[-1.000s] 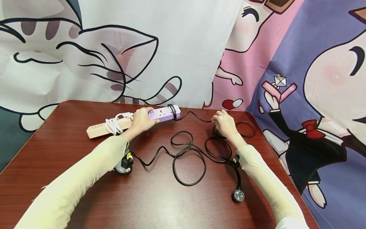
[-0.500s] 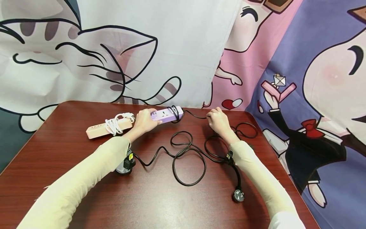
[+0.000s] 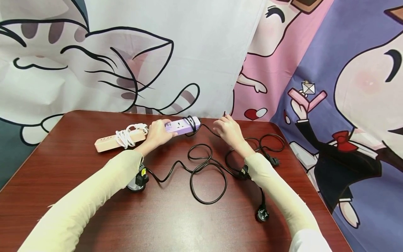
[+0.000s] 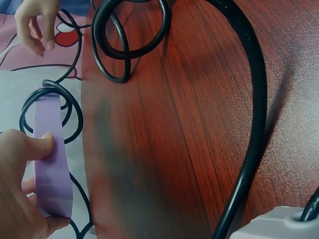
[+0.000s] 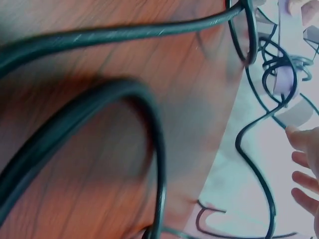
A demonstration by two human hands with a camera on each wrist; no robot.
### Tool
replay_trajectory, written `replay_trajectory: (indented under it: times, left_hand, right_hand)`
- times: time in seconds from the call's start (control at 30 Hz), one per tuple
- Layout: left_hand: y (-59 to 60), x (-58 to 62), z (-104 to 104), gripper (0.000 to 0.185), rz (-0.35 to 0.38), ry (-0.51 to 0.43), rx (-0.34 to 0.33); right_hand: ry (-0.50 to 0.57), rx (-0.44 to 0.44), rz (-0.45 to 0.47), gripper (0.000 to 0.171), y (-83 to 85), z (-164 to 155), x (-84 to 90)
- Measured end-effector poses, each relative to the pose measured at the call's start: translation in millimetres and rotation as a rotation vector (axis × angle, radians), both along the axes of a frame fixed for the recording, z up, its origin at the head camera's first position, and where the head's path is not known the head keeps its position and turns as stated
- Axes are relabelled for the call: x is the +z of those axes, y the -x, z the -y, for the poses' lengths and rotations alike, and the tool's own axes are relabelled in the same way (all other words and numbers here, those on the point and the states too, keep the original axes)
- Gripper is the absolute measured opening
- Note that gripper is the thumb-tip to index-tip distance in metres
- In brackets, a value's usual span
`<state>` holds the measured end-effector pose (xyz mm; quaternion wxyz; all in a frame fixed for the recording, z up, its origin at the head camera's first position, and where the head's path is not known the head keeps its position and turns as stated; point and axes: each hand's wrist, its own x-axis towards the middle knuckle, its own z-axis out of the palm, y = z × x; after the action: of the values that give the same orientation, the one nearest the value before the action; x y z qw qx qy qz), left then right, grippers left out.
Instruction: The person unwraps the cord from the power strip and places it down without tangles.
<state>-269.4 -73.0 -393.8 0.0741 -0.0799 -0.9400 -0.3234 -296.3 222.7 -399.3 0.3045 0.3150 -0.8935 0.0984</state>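
Observation:
My left hand (image 3: 157, 133) grips a purple power strip (image 3: 181, 126) near the table's far edge. In the left wrist view the thumb lies along the strip's side (image 4: 52, 174). A black cord (image 3: 191, 122) is looped round the strip's right end and runs on to the right. My right hand (image 3: 230, 131) hovers just right of the strip, near that cord. Its fingers (image 5: 304, 179) are spread and relaxed in the right wrist view, with nothing between them. There the cord (image 5: 259, 174) hangs beside the fingertips. A black plug (image 3: 274, 161) lies behind the right forearm.
A peach power strip (image 3: 107, 142) wrapped in white cord (image 3: 126, 138) lies left of my left hand. A black cable (image 3: 207, 203) spreads in loops over the table's middle. Near the right forearm lies a round-faced plug (image 3: 262, 214). A printed cloth (image 3: 204, 63) hangs behind the table.
My right hand has moved left along the cord toward the strip and let the cord go. The black plug at the right has come into sight. My left hand has kept its hold, shifting slightly.

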Motion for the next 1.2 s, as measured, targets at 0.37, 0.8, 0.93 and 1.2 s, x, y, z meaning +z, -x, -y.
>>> replay_trajectory:
  times: [0.37, 0.8, 0.93, 1.2]
  left_hand:
    - [3.2, -1.3, -1.6, 0.06, 0.02, -0.004, 0.007]
    - [3.6, -0.4, 0.5, 0.059, 0.043, -0.002, -0.023]
    - [3.4, -1.0, 0.8, 0.059, 0.046, -0.003, -0.028]
    - [3.3, 0.8, 0.8, 0.06, 0.046, -0.017, -0.021]
  right_hand:
    - [-0.064, 0.255, -0.161, 0.016, 7.3, 28.5, 1.5]
    - [-0.165, 0.382, -0.261, 0.007, 11.4, 35.3, -1.5]
    - [-0.209, 0.376, -0.251, 0.008, 12.2, 33.8, -3.1]
    - [-0.251, 0.368, -0.228, 0.01, 12.7, 32.0, -5.9]
